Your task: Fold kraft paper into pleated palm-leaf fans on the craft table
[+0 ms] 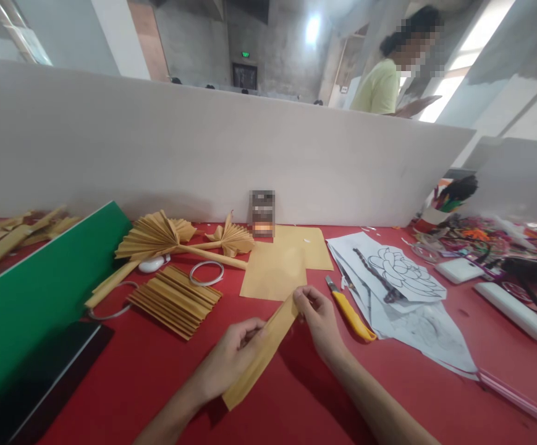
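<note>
A long folded strip of tan paper is held slantwise above the red table, its upper end to the right. My left hand is closed on its left edge near the middle, the thumb lying along the paper. At the upper end my right hand pinches the strip between thumb and fingers. Just beyond the hands lies a flat tan sheet, with another tan sheet behind it. An accordion-pleated paper piece rests to the left, near two fan-shaped paper pieces on rolled stems.
A yellow utility knife lies right of my right hand, beside printed sheets with a flower drawing. White cable loops at the left. A green board and a white partition bound the table. A person stands beyond.
</note>
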### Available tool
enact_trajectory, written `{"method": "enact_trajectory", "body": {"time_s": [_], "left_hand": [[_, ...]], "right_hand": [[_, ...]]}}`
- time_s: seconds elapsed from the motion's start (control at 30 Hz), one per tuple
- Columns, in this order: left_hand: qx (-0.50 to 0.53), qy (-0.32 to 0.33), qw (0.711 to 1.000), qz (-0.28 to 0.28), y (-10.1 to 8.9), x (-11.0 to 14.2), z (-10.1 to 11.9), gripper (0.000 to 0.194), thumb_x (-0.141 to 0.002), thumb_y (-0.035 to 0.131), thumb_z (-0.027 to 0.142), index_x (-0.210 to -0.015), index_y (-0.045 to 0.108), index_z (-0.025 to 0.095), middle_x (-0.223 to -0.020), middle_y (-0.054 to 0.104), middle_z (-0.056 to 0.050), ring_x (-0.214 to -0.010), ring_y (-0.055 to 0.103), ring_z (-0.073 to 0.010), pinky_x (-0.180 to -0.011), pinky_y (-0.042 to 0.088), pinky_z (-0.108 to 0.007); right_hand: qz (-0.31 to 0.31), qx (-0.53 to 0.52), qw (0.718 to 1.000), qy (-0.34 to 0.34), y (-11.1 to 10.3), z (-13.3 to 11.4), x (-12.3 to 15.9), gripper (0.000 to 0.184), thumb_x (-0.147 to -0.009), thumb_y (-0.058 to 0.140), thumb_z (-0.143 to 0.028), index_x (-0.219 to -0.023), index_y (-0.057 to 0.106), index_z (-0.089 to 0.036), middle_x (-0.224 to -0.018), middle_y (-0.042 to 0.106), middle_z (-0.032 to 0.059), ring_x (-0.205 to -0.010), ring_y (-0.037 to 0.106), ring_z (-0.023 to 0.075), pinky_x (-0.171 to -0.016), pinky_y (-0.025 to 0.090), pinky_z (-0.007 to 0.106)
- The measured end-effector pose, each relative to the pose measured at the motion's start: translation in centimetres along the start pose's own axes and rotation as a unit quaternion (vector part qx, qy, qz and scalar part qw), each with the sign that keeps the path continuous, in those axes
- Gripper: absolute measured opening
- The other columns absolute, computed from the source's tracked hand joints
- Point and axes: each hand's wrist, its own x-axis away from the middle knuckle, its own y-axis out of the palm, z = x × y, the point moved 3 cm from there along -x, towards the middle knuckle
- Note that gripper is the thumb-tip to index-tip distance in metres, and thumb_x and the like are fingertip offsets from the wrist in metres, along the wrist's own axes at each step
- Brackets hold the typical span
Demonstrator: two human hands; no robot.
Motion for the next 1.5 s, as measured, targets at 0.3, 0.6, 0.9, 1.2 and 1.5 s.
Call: {"method": "enact_trajectory", "body": {"time_s": [0.3,0.6,0.9,1.2,1.5], "left_hand": [[0.019,-0.003,0.994,0.105,-1.7,-0.4,0.0,0.042,-0.09,0.071,0.053,-0.118,0.069,0.022,-0.118,0.073,-0.01,-0.106,0.07,-0.0258,-0.087,0.056,-0.031],[0.178,-0.051,0.963,0.193,-2.7,-0.5,-0.9,0.062,-0.077,0.087,0.048,-0.125,0.056,0.024,-0.076,0.067,0.004,-0.063,0.063,-0.0138,-0.057,0.055,-0.025],[0.186,-0.01,0.948,0.26,-3.5,-0.4,-0.2,0.071,-0.065,0.094,0.03,-0.126,0.058,0.021,-0.074,0.071,0.004,-0.072,0.069,-0.0149,-0.074,0.056,-0.025],[0.096,0.033,0.944,0.315,-4.5,-0.9,-1.4,0.044,-0.071,0.09,0.041,-0.103,0.073,0.017,-0.091,0.079,-0.006,-0.085,0.074,-0.02,-0.08,0.06,-0.028],[0.018,0.015,0.956,0.292,-4.6,-0.8,-1.5,0.042,-0.072,0.087,0.045,-0.103,0.081,0.017,-0.095,0.082,-0.007,-0.091,0.077,-0.0261,-0.087,0.063,-0.035]], "right_hand": [[0.008,0.014,1.0,-0.002,-0.8,0.2,-0.4,0.046,-0.092,0.067,-0.062,-0.075,0.056,-0.021,-0.064,0.045,-0.0039,-0.058,0.04,0.0136,-0.054,0.031,0.027],[0.103,-0.011,0.993,-0.063,-2.0,0.7,-1.1,0.044,-0.093,0.065,-0.062,-0.076,0.057,-0.022,-0.07,0.048,-0.0027,-0.063,0.041,0.0156,-0.059,0.036,0.028],[0.116,-0.024,0.991,-0.062,-1.7,0.9,-0.7,0.04,-0.095,0.065,-0.058,-0.078,0.059,-0.023,-0.071,0.051,-0.0018,-0.064,0.045,0.0166,-0.062,0.04,0.029],[0.108,-0.059,0.992,-0.013,-1.3,1.0,-0.3,0.043,-0.092,0.068,-0.062,-0.078,0.057,-0.023,-0.066,0.048,-0.0026,-0.055,0.041,0.0143,-0.047,0.04,0.027],[0.113,-0.086,0.99,0.005,-1.2,1.6,-0.3,0.044,-0.09,0.07,-0.063,-0.08,0.058,-0.022,-0.065,0.047,-0.0036,-0.054,0.041,0.0128,-0.04,0.039,0.023]]}}
